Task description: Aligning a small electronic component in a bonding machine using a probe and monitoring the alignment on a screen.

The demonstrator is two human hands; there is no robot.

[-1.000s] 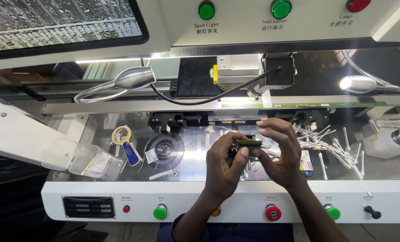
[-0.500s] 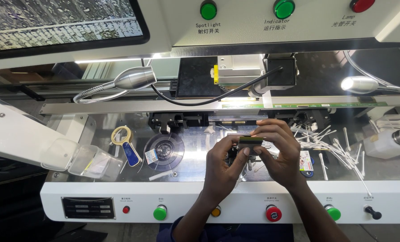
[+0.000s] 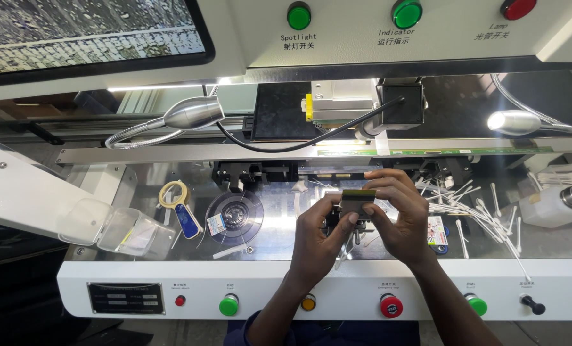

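Small block (image 3: 358, 200) between both hands.

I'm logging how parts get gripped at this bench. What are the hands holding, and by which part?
Both the left hand and right hand pinch a small dark rectangular part by its opposite ends, fingertips on its edges.

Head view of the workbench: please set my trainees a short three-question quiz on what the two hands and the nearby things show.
1. True or false: both hands grip the small dark part.
2. Which hand has its fingers curled over the part's top?
3. The cotton swabs lie: A) left of the hands, B) right, C) on the red button.

Key: 1 true. 2 right; the left hand grips from below. 3 B.
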